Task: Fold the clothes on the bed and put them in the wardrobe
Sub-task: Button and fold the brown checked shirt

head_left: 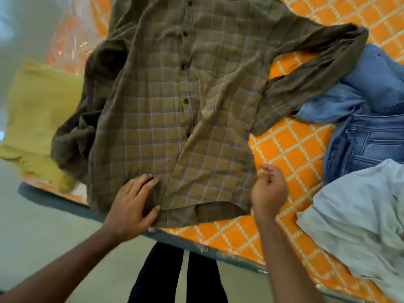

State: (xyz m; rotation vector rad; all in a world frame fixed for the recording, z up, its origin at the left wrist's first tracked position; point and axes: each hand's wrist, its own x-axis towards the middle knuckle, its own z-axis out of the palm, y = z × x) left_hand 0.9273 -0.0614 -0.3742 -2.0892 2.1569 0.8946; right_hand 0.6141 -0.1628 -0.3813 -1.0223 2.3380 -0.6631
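The left hand [133,206] has its grip spread flat, fingers straight, pressing on the near hem of the plaid shirt [175,127]. Its forearm reaches in from the near left. The right hand [269,189] is at the shirt's near right corner with fingers loosely curled. Whether its grip pinches the fabric cannot be told. The shirt, brown checked cloth with dark buttons, lies front-up and creased on the bed [288,149], whose cover is orange with a white lattice. One sleeve is bunched at left and the other stretches out at right. To its right lie a soft pale grey garment [360,215] and, farther, crumpled blue jeans [367,127]. A yellow cloth [39,110] lies at the left.
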